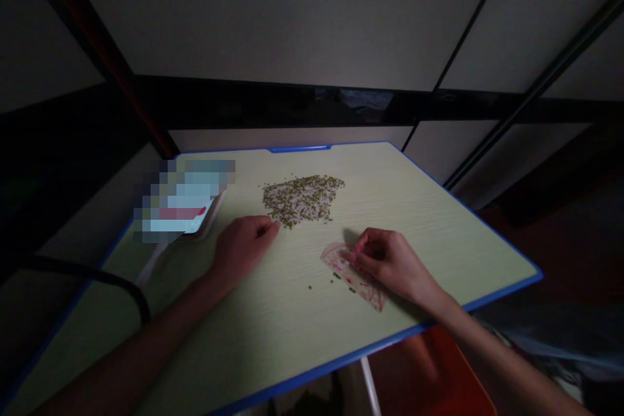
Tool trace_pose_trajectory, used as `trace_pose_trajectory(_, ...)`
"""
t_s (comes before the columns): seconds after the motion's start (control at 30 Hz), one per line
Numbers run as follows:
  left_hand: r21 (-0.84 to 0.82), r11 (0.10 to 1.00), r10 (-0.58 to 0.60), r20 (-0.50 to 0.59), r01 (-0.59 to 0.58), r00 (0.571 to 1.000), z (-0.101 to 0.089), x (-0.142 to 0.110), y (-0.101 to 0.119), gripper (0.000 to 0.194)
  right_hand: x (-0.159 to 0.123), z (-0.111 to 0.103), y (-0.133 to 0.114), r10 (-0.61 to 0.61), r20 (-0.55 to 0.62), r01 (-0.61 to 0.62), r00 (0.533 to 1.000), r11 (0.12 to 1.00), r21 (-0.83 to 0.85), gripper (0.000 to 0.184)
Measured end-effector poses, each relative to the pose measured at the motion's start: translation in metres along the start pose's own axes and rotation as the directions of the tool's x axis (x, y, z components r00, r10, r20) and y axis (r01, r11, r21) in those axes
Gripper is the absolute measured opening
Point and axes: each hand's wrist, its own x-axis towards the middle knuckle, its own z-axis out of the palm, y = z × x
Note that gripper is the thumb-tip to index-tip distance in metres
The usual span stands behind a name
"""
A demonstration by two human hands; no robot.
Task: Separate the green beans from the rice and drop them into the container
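Note:
A thin layer of small green beans (303, 198), mixed with paler bits, lies spread on the table. Beside its near left edge, my left hand (246, 244) rests with the fingers curled closed; whatever they may hold is hidden. My right hand (390, 260) pinches the curved edge of a clear, pinkish protractor (358, 276) between thumb and fingers. The protractor is tilted over the tabletop, its straight edge facing left and toward me. Several loose green beans (336, 275) lie along that straight edge, and one sits a little apart to the left.
The pale, wood-grained table (273, 325) has a blue rim. On its left stands a lit phone or tablet (197, 214), partly blurred, with a white cable (153, 263). A black curved cable (107, 276) crosses the left side. An orange-red seat (429, 370) shows below the near edge.

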Motion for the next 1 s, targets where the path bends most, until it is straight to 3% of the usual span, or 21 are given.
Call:
trace_pose_trajectory(0.2,-0.001,1.000,-0.001,-0.016,0.001,1.000,0.000,0.001,-0.001,0.035,-0.005,0.015,-0.012,-0.024,0.003,0.024,1.000,1.000,-0.008,0.013)
trace_pose_trajectory(0.37,-0.003,1.000,-0.002,-0.026,0.002,1.000,0.000,0.000,0.001,0.035,0.002,0.018,-0.019,-0.153,0.111,0.149,0.982,0.988,0.044,0.010)
trace_pose_trajectory(0.7,-0.019,1.000,0.003,-0.038,-0.004,0.999,-0.001,-0.002,0.003,0.034,0.024,0.021,-0.029,-0.387,0.353,0.352,0.852,0.922,0.162,0.021)
trace_pose_trajectory(0.87,-0.024,1.000,0.000,-0.044,-0.001,0.999,0.000,-0.002,0.002,0.034,0.021,0.024,-0.028,-0.413,0.441,0.361,0.797,0.911,0.201,0.024)
trace_pose_trajectory(1.0,-0.026,1.000,0.006,-0.048,-0.007,0.999,0.001,-0.002,0.001,0.034,0.014,0.024,-0.031,-0.387,0.424,0.316,0.819,0.920,0.230,0.024)
